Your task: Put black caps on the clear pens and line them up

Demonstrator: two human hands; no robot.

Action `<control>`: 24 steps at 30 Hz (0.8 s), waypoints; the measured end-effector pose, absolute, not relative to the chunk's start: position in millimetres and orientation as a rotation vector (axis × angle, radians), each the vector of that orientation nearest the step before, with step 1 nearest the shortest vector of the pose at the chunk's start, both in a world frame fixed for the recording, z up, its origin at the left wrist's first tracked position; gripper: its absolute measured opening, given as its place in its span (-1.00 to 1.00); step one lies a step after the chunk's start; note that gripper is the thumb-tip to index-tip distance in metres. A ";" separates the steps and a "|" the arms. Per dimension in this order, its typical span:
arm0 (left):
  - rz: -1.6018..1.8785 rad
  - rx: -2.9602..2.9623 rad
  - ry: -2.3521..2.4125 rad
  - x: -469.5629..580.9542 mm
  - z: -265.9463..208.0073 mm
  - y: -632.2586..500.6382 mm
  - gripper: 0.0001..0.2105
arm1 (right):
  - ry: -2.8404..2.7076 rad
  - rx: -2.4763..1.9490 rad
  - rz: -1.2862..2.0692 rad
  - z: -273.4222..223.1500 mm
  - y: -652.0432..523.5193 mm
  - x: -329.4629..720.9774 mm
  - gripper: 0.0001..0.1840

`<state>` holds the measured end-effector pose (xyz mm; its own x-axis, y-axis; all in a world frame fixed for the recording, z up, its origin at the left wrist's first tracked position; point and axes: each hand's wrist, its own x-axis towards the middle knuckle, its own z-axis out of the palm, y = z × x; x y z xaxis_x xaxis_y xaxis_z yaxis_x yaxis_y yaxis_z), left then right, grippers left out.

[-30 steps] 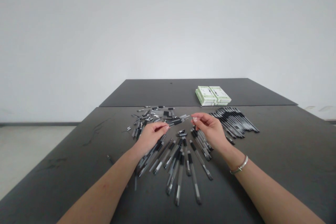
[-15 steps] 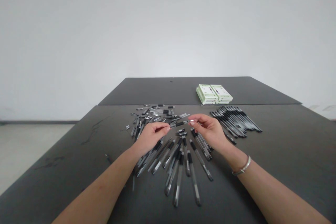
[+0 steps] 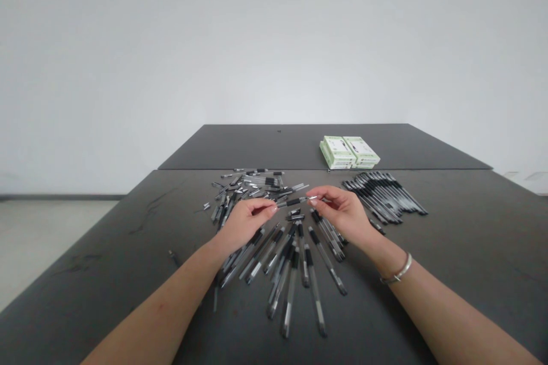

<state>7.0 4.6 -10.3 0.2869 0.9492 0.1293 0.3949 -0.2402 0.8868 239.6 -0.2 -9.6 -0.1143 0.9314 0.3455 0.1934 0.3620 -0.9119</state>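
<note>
pen [image 3: 294, 202] spans left hand [image 3: 249, 218] to right hand [image 3: 338, 212] | both pinched closed on its ends | desk [image 3: 454, 239] edges well apart

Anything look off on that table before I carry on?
Two strays. A lone pen-like piece lies beside the left forearm, partly hidden and apart from the fanned pens. A small dark bit sits by itself on the far table section, too small to identify. I see no spill.
</note>
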 end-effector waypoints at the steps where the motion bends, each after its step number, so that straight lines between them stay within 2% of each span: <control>1: 0.906 1.787 1.221 7.0 -10.2 4.8 -0.74 | -1.581 -1.043 0.872 -9.7 -0.5 239.6 -0.81; 24: 0.916 1.788 1.190 6.6 -8.5 4.4 -0.79 | -1.716 -1.113 0.713 -1.5 -4.1 246.4 -0.83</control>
<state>6.6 4.4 -8.5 0.3003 0.9435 0.1401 0.3768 -0.2523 0.8913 246.4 -4.1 -1.5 -0.1486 0.9079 0.3920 0.3630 0.4188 -0.8324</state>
